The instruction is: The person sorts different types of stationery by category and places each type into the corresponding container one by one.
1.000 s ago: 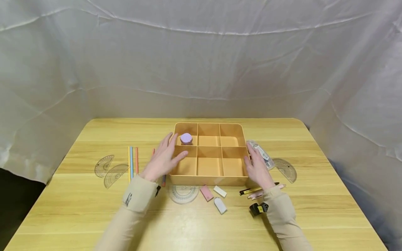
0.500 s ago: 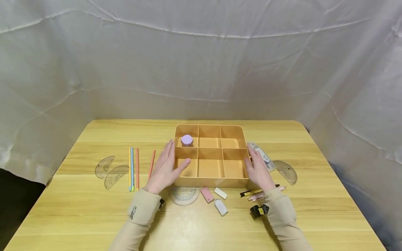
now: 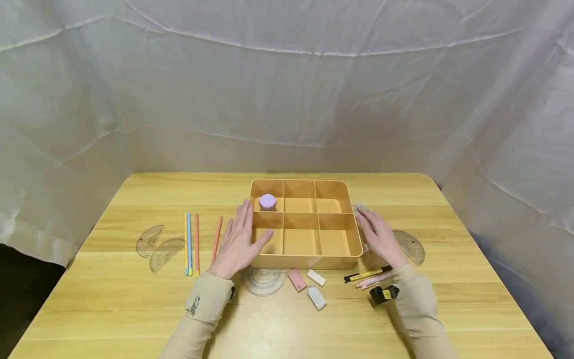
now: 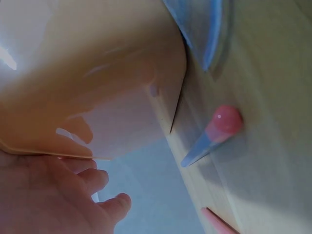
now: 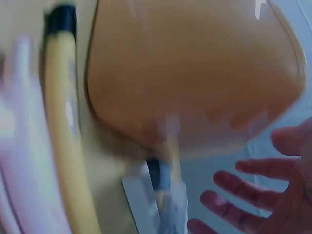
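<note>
A tan six-compartment organizer box [image 3: 300, 262] stands on the table with a round purple-topped thing [image 3: 267, 202] in its back left compartment. My left hand [image 3: 237, 244] lies along the box's left side, fingers straight, its thumb over the rim. The left wrist view has these fingers against the rim of the box [image 4: 97, 97]. To the right of the box, my right hand [image 3: 381, 239] is held over a clear plastic pack, mostly hidden by it. In the right wrist view its fingers [image 5: 248, 190] are spread and relaxed, apart from the box wall [image 5: 195, 73].
Left of the box lie colored pencils [image 3: 189, 244], a red pencil [image 3: 217, 239] and two clear protractors [image 3: 166, 254]. In front are another protractor [image 3: 264, 282], a pink eraser [image 3: 297, 280] and two white ones [image 3: 317, 298]. Yellow-black [image 3: 367, 274] and pink pens and a protractor [image 3: 410, 248] lie right.
My left hand has pushed the box's left side slightly rightward and stays there. My right hand has come off the box's right side and moved to the right.
</note>
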Demonstrator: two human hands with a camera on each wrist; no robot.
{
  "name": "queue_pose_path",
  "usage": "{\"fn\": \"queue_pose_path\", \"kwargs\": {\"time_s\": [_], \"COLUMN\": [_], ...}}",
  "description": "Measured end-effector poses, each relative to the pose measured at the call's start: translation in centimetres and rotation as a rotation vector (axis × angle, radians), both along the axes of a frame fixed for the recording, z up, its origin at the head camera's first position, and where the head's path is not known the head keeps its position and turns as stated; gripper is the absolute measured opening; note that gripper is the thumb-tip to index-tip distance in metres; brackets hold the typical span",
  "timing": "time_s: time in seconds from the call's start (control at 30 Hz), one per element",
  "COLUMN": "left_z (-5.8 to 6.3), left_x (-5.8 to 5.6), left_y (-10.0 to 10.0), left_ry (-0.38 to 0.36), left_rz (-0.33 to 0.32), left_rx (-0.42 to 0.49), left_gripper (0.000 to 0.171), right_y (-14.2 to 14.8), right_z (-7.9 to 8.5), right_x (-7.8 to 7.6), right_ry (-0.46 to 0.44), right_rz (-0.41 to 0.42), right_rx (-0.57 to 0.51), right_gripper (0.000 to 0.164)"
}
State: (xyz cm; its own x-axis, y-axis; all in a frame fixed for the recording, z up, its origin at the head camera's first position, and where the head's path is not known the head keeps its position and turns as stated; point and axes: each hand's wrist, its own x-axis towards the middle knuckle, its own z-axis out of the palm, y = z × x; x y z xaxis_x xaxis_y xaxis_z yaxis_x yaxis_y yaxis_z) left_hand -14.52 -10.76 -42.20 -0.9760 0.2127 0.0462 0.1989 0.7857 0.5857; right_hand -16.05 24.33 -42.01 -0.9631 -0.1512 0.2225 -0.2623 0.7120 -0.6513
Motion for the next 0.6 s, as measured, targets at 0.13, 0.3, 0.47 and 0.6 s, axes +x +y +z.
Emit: {"fn": "queue_pose_path", "kwargs": {"time_s": [0.13,0.3,0.47,0.6], "left_z": [-0.1,0.0,0.0,0.0], "left_x": [0.0,-0.1,0.0,-0.1], "left_y": [0.0,0.0,0.0,0.0], "left_ry": [0.002,0.006,0.003,-0.001], "left_rz": [-0.002,-0.007,-0.007,-0.007], "left_rx": [0.002,0.006,0.01,0.015], "left_gripper": [0.094,0.093,0.092,0.093], "right_y": [1.4,2.5,2.4,1.9], "right_z": [0.6,0.9,0.7,0.6], "right_x": [-0.4,-0.6,-0.7,-0.8], "right_ry": [-0.032,-0.072,-0.046,-0.058], "right_rz": [0.056,0.105,0.174,0.184], "right_rx": [0.051,0.173,0.281,0.316], "right_gripper": [0.045,0.051,0.05,0.057]}}
